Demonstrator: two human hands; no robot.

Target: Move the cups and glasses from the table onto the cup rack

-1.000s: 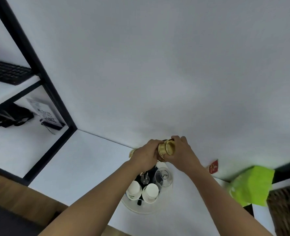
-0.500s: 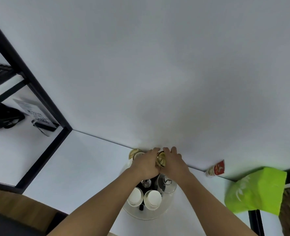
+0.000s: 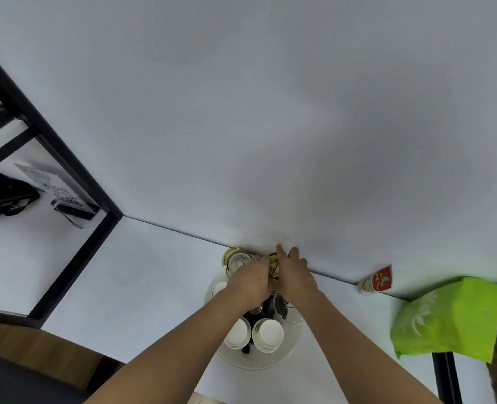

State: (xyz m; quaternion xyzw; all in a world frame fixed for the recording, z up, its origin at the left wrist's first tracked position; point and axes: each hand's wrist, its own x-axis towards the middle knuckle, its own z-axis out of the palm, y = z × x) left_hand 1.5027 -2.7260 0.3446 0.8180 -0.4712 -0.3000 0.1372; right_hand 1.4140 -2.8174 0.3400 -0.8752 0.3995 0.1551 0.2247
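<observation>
Both hands meet over the far side of the cup rack (image 3: 282, 355), which stands on the white worktop (image 3: 142, 275) against the wall. The left hand (image 3: 253, 282) and right hand (image 3: 295, 275) together hold a gold-rimmed glass (image 3: 274, 265), fingers curled round it; which way its long axis points is hidden by the hands. Another gold-rimmed glass (image 3: 235, 258) sits just left. Two white cups (image 3: 267, 335) hang mouth-out at the near side. A red packet (image 3: 377, 279) and green bag (image 3: 451, 319) lie well right.
</observation>
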